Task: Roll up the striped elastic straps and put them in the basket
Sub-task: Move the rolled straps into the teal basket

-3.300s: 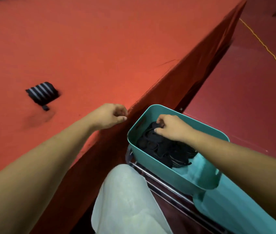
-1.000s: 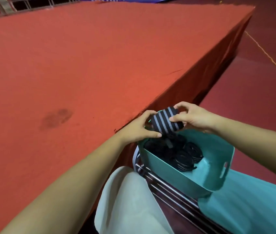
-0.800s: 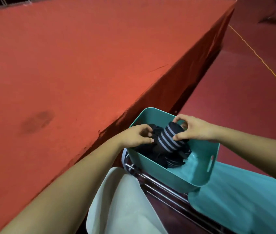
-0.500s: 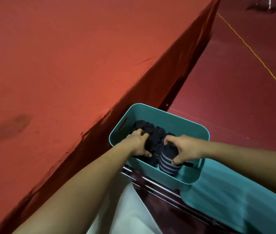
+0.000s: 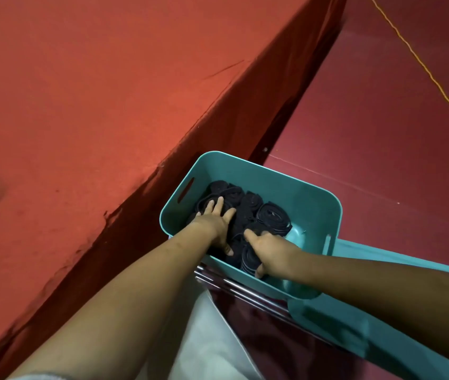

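A teal plastic basket (image 5: 308,193) stands beside the table edge, holding several dark rolled straps (image 5: 272,216). Both my hands are inside it. My left hand (image 5: 213,222) lies flat with fingers spread, pressing on the rolls at the basket's left side. My right hand (image 5: 268,250) wraps around one rolled striped strap (image 5: 246,260) standing on end against the basket's near wall. The basket floor shows bare at the right (image 5: 297,237).
A large red cloth-covered table (image 5: 94,105) fills the left, its edge running diagonally down to the basket. Dark red floor (image 5: 382,119) with a yellow line lies to the right. A chrome rail (image 5: 234,287) and teal fabric (image 5: 410,344) sit below the basket.
The rolled striped strap went from above the basket rim down into it, and my right hand has pushed it against the near wall. My left hand opened flat onto the other rolls.
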Motion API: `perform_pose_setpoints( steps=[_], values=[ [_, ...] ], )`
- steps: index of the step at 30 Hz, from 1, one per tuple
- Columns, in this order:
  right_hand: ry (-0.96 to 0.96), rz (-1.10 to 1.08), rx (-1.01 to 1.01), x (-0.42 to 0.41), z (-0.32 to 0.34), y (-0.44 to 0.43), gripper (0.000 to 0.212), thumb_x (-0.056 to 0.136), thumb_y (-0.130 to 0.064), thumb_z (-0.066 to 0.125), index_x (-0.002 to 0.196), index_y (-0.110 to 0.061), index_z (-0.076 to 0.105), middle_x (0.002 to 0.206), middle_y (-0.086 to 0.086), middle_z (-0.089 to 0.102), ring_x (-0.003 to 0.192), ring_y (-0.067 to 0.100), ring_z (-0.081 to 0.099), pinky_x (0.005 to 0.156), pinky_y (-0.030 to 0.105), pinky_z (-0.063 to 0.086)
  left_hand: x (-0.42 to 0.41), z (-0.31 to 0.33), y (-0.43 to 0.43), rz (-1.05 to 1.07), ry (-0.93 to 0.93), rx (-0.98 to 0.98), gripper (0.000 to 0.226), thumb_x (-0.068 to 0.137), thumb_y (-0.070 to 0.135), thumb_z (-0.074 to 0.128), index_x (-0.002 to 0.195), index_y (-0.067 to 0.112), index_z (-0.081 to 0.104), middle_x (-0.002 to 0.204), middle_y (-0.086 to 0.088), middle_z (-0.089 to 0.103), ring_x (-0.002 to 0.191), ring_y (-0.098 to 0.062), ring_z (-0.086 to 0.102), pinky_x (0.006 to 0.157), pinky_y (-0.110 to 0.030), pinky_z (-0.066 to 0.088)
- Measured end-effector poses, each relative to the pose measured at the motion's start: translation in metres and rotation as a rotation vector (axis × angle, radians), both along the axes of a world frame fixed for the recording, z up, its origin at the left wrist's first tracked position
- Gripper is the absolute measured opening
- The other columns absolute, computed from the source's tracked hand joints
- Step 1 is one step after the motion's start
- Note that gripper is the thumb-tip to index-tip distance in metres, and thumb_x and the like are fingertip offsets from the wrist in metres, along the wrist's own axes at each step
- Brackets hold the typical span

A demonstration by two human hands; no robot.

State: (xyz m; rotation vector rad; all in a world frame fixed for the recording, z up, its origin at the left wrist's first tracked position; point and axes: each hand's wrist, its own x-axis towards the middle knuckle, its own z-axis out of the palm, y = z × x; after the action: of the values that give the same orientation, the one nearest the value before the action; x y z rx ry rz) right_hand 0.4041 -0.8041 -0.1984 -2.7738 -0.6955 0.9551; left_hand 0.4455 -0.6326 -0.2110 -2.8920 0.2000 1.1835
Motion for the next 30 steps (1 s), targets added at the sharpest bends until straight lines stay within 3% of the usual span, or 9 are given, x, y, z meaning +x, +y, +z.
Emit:
perform_pose_setpoints(
  steps=[3,6,12,14,16,18,21,26,30],
  values=[
    [-0.018,-0.04,-0.008,0.0,-0.01,0.004,0.075,0.07,-0.013,0.087,0.123,-0.009,0.034,0.113,0.019,0.059,0.103,0.04,0.063,0.082,0.041,0.053,0.001,-0.003,0.003,-0.005,-0.003,-0.016,0.127,0.074,0.047,0.084,0.158,0.03,-0.01,0.16,-0.006,-0.034,0.151,-0.03,-0.022,0.123,-0.056,0.006],
    [-0.056,0.017,-0.015,-0.001,-0.017,0.006,0.061,0.068,-0.005,0.085,0.111,-0.01,0.042,0.106,0.018,0.063,0.097,0.038,0.066,0.076,0.039,0.052,0.002,-0.005,0.001,0.001,0.006,-0.008,0.129,0.074,0.046,0.084,0.158,0.031,-0.012,0.16,-0.006,-0.035,0.151,-0.03,-0.023,0.123,-0.056,0.005],
    [-0.051,0.047,-0.047,0.001,-0.016,-0.001,0.067,0.073,-0.017,0.086,0.123,-0.012,0.042,0.111,0.013,0.062,0.101,0.037,0.065,0.074,0.037,0.049,0.003,0.0,0.004,0.036,-0.001,-0.071,0.121,0.075,0.039,0.085,0.159,0.031,-0.002,0.163,-0.005,-0.027,0.153,-0.029,-0.016,0.123,-0.056,0.01],
    [-0.079,0.045,-0.062,-0.001,-0.009,-0.005,0.065,0.076,-0.031,0.084,0.124,-0.012,0.045,0.114,0.013,0.064,0.106,0.037,0.064,0.075,0.037,0.048,0.003,0.008,0.007,0.081,-0.057,-0.139,0.103,0.08,0.035,0.082,0.159,0.027,0.016,0.168,-0.007,-0.006,0.154,-0.029,0.004,0.122,-0.048,0.021],
    [-0.121,0.029,-0.046,-0.003,0.001,-0.008,0.061,0.082,-0.043,0.077,0.124,-0.012,0.047,0.118,0.014,0.063,0.109,0.037,0.063,0.079,0.039,0.05,0.002,0.02,0.007,0.15,-0.167,-0.224,0.075,0.086,0.036,0.076,0.148,0.016,0.041,0.158,-0.013,0.035,0.141,-0.029,0.04,0.109,-0.035,0.039],
    [-0.163,-0.03,0.034,-0.004,0.016,-0.013,0.053,0.087,-0.047,0.069,0.121,-0.012,0.049,0.121,0.014,0.061,0.111,0.037,0.061,0.084,0.041,0.051,-0.001,0.033,0.003,0.231,-0.265,-0.298,0.055,0.089,0.037,0.072,0.134,0.01,0.054,0.137,-0.015,0.057,0.122,-0.03,0.055,0.093,-0.03,0.045],
    [-0.21,-0.158,0.221,-0.005,0.045,-0.029,0.035,0.09,-0.039,0.065,0.109,-0.013,0.054,0.112,0.011,0.063,0.107,0.033,0.06,0.084,0.038,0.05,-0.01,0.056,-0.012,0.296,-0.372,-0.405,0.047,0.09,0.034,0.07,0.128,0.009,0.058,0.129,-0.013,0.062,0.118,-0.028,0.058,0.095,-0.031,0.046],
    [-0.372,-0.432,0.5,-0.02,0.096,-0.079,0.014,0.088,-0.025,0.068,0.093,-0.013,0.062,0.085,0.002,0.068,0.083,0.021,0.062,0.077,0.032,0.048,-0.034,0.094,-0.06,0.361,-0.577,-0.604,0.033,0.089,0.025,0.069,0.117,0.01,0.063,0.116,-0.009,0.068,0.111,-0.025,0.061,0.095,-0.03,0.044],
    [-0.491,-0.68,0.577,-0.043,0.105,-0.133,0.005,0.087,-0.014,0.065,0.088,-0.01,0.061,0.076,0.003,0.066,0.074,0.022,0.061,0.071,0.034,0.046,-0.059,0.11,-0.114,0.387,-0.663,-0.837,0.018,0.087,0.014,0.067,0.105,0.012,0.062,0.105,-0.007,0.067,0.098,-0.022,0.062,0.093,-0.032,0.047]
  ],
)
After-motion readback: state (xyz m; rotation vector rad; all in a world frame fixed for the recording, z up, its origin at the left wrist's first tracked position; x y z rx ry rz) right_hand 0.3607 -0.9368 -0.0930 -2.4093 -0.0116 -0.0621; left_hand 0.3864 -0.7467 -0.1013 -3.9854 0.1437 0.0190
